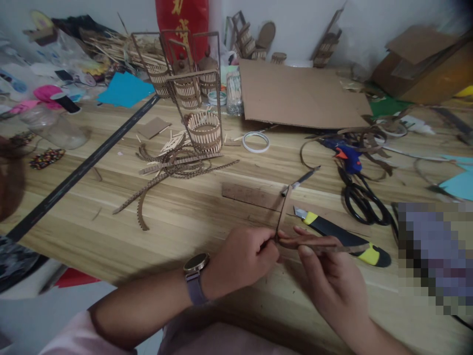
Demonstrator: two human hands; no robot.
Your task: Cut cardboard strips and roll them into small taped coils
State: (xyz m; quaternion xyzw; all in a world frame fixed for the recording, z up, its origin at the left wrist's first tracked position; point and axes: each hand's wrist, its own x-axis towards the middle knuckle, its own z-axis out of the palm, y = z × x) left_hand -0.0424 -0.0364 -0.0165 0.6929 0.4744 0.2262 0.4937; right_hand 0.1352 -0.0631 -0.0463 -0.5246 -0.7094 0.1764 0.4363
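My left hand (242, 259), with a watch (196, 264) on its wrist, is closed and pinches a narrow brown cardboard strip (284, 209) near the table's front edge. My right hand (338, 273) grips the same strip between thumb and fingers, and one end sticks out to the right past the thumb. Between the hands the strip bends, and a length of it rises toward a pen (305, 180). Just behind my right hand lies a yellow and black utility knife (340, 231), its blade partly out. A flat brown cardboard piece (251, 194) rests behind my hands.
Small stick buckets (205, 130) with tall cardboard handles stand behind coiled corrugated strips (185, 162). A tape ring (255, 141) lies nearby. To the right are black-handled scissors (365, 204) and a blue glue gun (347, 157). A large cardboard sheet (303, 93) lies at the back.
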